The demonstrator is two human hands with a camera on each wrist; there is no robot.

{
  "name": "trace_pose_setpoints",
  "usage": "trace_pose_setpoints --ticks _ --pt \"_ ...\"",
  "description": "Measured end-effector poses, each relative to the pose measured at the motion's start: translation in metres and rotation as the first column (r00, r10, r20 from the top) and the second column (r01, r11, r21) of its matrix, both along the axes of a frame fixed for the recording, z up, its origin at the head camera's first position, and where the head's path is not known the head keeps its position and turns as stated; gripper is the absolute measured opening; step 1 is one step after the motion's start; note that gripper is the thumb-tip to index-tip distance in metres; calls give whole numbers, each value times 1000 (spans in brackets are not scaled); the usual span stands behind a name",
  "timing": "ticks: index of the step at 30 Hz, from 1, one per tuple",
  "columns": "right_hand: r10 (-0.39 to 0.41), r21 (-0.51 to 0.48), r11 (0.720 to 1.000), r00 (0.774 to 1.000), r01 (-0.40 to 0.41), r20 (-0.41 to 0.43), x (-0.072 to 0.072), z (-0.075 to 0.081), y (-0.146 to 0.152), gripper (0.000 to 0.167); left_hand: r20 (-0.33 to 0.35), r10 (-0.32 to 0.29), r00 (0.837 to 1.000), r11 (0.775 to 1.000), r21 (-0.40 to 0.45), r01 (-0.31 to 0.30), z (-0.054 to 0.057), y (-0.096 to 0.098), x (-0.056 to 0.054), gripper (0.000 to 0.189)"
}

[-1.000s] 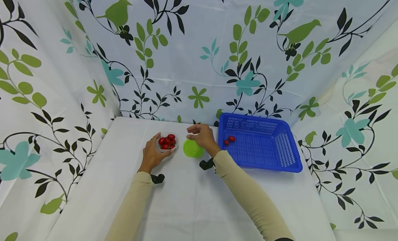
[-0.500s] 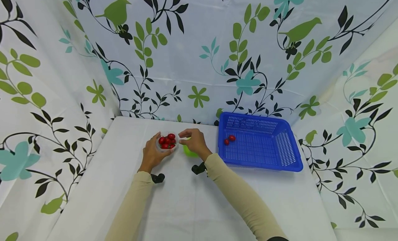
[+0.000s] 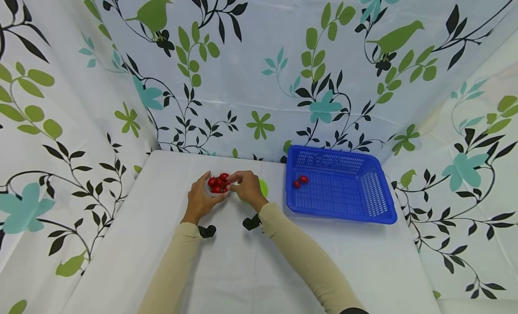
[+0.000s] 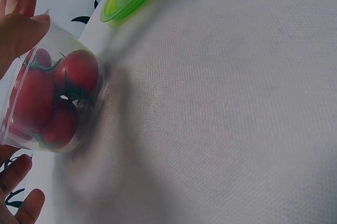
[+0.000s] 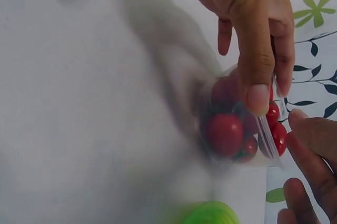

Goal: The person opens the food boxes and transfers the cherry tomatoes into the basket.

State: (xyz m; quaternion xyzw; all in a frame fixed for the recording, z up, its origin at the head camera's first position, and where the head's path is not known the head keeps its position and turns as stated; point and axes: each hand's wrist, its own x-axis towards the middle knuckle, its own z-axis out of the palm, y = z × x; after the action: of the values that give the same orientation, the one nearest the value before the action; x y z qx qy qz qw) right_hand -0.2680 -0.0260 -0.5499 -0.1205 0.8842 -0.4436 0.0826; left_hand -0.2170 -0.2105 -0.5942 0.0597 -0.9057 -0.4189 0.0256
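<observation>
My left hand (image 3: 199, 200) grips a clear plastic container (image 4: 100, 95), thumb on one side of the rim and fingers round the other. Several red cherry tomatoes (image 3: 217, 183) fill it, some with green stems. My right hand (image 3: 247, 188) is at the container's mouth, fingers bent over the tomatoes' right side. In the right wrist view its fingertips (image 5: 297, 116) sit close to the tomatoes at the rim, and nothing shows between them. Whether they touch a tomato is hard to tell. A bright green lid (image 3: 263, 188) lies on the table, partly hidden under the right hand.
To the right stands a blue perforated basket (image 3: 340, 210) with two red tomatoes (image 3: 300, 181) in its left part. White cloth covers the table (image 3: 243, 269). A printed curtain (image 3: 251, 80) with leaves and birds hangs behind and at both sides.
My right hand has moved left from above the green lid to the mouth of the container. The left hand keeps its hold on the container.
</observation>
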Motion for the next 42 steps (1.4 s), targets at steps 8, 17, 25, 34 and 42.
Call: trace_pose_setpoints --ticks 8,17,25,34,42 --pt "-13 35 999 1000 13 -7 1 -1 -10 23 7 4 1000 1000 -9 -4 1 0 -2 104" --pt "-29 65 997 1000 29 2 3 -6 -18 16 10 4 1000 1000 7 -4 -1 -2 -1 103" --pt "-46 104 994 999 46 0 5 -6 -24 10 0 -1 1000 1000 18 1 0 -1 0 103" --pt "-30 153 988 999 32 -15 3 -7 -26 4 10 3 1000 1000 13 -3 3 0 1 103" --pt "-37 169 985 999 40 -22 3 -6 -27 4 14 3 1000 1000 15 -3 4 0 2 103"
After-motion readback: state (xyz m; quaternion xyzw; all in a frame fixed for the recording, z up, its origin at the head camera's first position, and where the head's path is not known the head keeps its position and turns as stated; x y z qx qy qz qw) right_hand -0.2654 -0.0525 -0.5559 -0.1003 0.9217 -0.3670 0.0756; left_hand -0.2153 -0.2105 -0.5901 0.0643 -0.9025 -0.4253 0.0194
